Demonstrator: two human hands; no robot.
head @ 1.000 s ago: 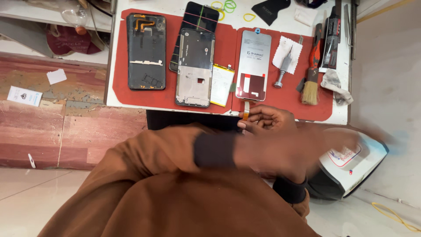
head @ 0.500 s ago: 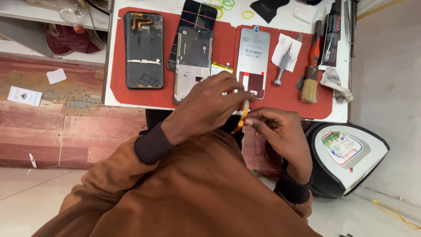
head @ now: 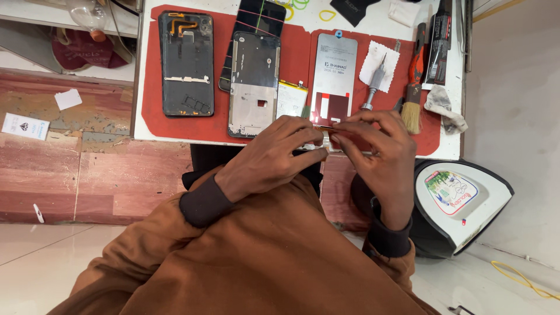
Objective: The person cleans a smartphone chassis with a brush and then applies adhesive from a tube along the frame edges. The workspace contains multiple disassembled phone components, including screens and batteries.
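My left hand and my right hand meet over the near edge of the red mat. Their fingertips pinch a small orange flex part between them; most of it is hidden by the fingers. Just beyond the fingertips lies a silver phone back cover. A grey phone middle frame lies left of it, and a black phone housing at the mat's left end. A pale battery sits between frame and cover.
A screwdriver lies on a white cloth, with a brush and a black tube to the right. A black screen panel leans behind the frame. A black and white appliance sits on the floor at right.
My left hand swept in from the right, came over the mat and now pinches the small part together with my right hand. The view has shifted slightly.
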